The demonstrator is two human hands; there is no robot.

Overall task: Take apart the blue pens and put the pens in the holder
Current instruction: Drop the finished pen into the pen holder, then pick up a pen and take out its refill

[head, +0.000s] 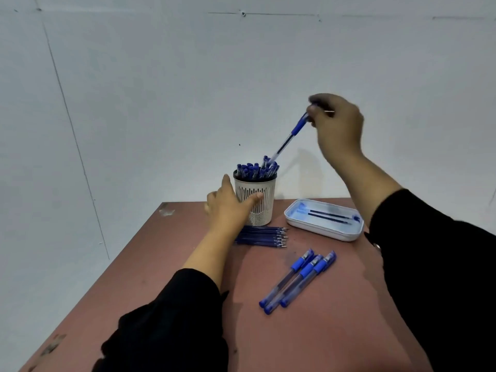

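sleeves: I see black sleeves [171, 318] cut off at the bottom edge.
loose pens: three capped blue pens [298, 281] side by side on the table [161, 264].
refills: row of refills [261, 235] just in front of holder, left ends hidden by my left forearm.
left grip: left hand [228, 205] wraps the holder [260, 208], fingers behind it hidden.
tray: white tray [323, 222], two refills plus small blue bits, hard to make out.
holder contents: packed with blue pens.
right grip: right hand [335, 124], blurred, pinches the held pen [288, 138] by its top, lower end at the holder mouth.
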